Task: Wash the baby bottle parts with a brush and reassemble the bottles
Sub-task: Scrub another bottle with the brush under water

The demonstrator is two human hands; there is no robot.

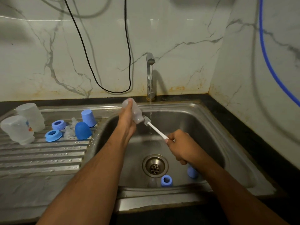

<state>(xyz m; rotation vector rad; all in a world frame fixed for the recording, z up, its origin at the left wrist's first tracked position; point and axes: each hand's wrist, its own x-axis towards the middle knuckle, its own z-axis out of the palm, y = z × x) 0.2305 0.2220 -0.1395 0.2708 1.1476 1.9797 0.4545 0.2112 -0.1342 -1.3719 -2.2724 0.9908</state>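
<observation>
My left hand (127, 118) grips a clear baby bottle (135, 111), tilted with its mouth toward the lower right, over the steel sink (215, 125). My right hand (181, 146) grips the white handle of a bottle brush (156, 129); its bristle head sits at the bottle's mouth. Water runs from the tap (150, 73) just right of the brush. On the drainboard (40, 153) stand two clear bottles (24, 123) upside down, two blue rings (53, 135), two blue caps (82, 130) and clear teats (69, 131). A blue ring (166, 180) and another blue part (192, 172) lie in the sink.
The drain (155, 165) sits in the sink's middle. A black cable (112, 90) loops down the marble wall at the back, and a blue hose (272, 67) hangs at the right. A black counter (243, 127) edges the sink on the right.
</observation>
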